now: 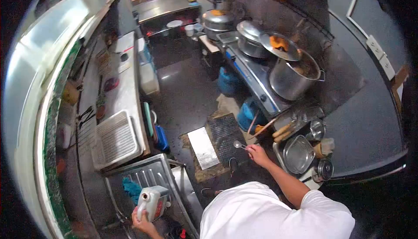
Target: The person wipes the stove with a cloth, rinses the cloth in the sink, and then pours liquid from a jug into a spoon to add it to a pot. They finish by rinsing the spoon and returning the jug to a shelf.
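My left hand (143,222) is closed round the handle of a white plastic jug (153,202) with a red-printed label. The jug's mouth is uncapped and it is held over the metal sink (174,213). A teal cloth (131,189) lies beside it on the ridged drainboard. My right hand (257,155) grips the thin handle of a small round-bowled measuring spoon (237,144), out over the floor. Whether the spoon holds anything is too small to tell.
On the right, a stove (257,80) carries a large open stockpot (289,82) and other lidded pots. Blue gas cylinders (250,112) stand beneath it. A tray of glass dishes (299,154) is near my right arm. A white ribbed tray (114,138) rests on the left counter.
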A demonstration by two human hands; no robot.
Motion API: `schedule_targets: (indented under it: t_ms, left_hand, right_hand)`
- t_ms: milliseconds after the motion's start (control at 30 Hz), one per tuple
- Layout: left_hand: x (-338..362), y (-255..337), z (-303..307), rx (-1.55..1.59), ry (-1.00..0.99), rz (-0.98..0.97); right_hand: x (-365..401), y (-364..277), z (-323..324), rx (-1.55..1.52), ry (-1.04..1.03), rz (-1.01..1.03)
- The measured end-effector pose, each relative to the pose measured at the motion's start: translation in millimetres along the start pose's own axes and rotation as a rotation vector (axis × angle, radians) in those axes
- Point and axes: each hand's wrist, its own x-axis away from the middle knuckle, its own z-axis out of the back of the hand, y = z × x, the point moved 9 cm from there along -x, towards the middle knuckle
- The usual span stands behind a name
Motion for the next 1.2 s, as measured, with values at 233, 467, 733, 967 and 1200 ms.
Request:
schedule_targets:
  t_ms: [233,467,733,967,1200]
  left_hand:
    - [4,117,-135,-0.015,-0.225,-0.116]
    - [84,265,-350,0.129,-0.490,-0.104]
    - [194,399,-586,0.161,-0.747,-0.221]
    - [284,533,-715,0.002,-0.906,-0.433]
    - [328,587,-805,-0.138,-1.020,-0.722]
  right_hand:
    - [-25,-52,119,-0.205,0.072,0.017]
    - [-36,-66,315,-0.448,0.287,0.184]
    - [-66,-36,548,-0.620,0.559,0.237]
    - [-114,-47,623,-0.729,0.486,0.304]
    - [-152,-68,632,-0.679,0.419,0.330]
